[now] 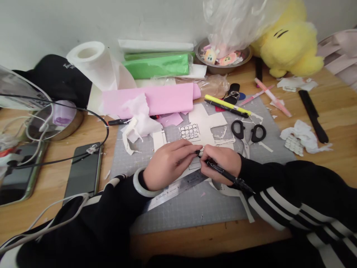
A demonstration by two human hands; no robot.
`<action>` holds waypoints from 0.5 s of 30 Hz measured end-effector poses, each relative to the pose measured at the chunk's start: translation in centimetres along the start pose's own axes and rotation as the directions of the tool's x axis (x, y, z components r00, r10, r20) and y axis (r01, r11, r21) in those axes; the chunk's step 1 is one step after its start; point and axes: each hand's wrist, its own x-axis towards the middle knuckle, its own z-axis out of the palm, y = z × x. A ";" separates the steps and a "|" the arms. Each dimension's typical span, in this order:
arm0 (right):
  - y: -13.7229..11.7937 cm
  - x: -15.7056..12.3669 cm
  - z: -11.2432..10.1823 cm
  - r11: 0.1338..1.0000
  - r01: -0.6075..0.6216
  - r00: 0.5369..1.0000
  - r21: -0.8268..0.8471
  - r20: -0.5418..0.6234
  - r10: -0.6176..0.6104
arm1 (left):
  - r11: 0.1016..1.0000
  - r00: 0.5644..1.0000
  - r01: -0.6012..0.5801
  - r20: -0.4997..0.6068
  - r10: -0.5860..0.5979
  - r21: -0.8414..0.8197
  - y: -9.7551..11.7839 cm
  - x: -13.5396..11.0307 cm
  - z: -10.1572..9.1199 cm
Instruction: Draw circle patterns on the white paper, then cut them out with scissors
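Observation:
My right hand (219,162) is closed around a black pen (223,172), its tail slanting down to the right. My left hand (171,162), with a pale bangle at the wrist, reaches in from the left, its thumb and fingers pinched together at a small black piece (197,152) by the pen's front end. I cannot make out what that piece is. Beneath both hands lies white cut paper (202,121), with a grid of rounded shapes (189,131) drawn in black. A metal ruler (177,190) lies slantwise just below the hands.
A grey cutting mat (178,217) covers the middle of the wooden table. Scissors (247,136) lie right of the paper, below a yellow highlighter (223,104). Pink paper (167,99), a paper roll (95,65), a metal bowl (223,69) and phones (83,167) surround the mat.

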 end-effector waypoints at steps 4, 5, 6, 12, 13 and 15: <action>0.0 0.2 -0.3 0.996 -0.063 0.998 0.066 -0.020 0.064 | 1.000 1.000 -0.001 -0.013 0.001 -0.004 -0.1 -0.1 0.1; 0.0 0.3 -0.4 0.992 -0.093 0.995 0.089 -0.019 0.095 | 1.000 1.000 -0.001 -0.013 0.001 -0.007 -0.1 -0.1 0.1; 0.0 0.4 -0.5 0.987 -0.121 0.992 0.110 -0.015 0.123 | 1.000 1.000 0.001 -0.012 -0.001 -0.009 -0.1 -0.1 0.1; 0.1 0.6 -0.6 0.979 -0.141 0.990 0.146 0.033 0.138 | 1.000 1.000 0.012 -0.002 -0.012 -0.012 -0.1 -0.1 0.1; 0.2 0.6 -0.6 0.980 -0.136 0.991 0.145 0.035 0.132 | 1.000 1.000 0.011 -0.003 -0.011 -0.013 -0.1 -0.1 0.1; 0.3 0.6 -0.5 0.983 -0.122 0.992 0.139 0.030 0.119 | 1.000 1.000 0.008 -0.006 -0.008 -0.014 -0.1 -0.1 0.1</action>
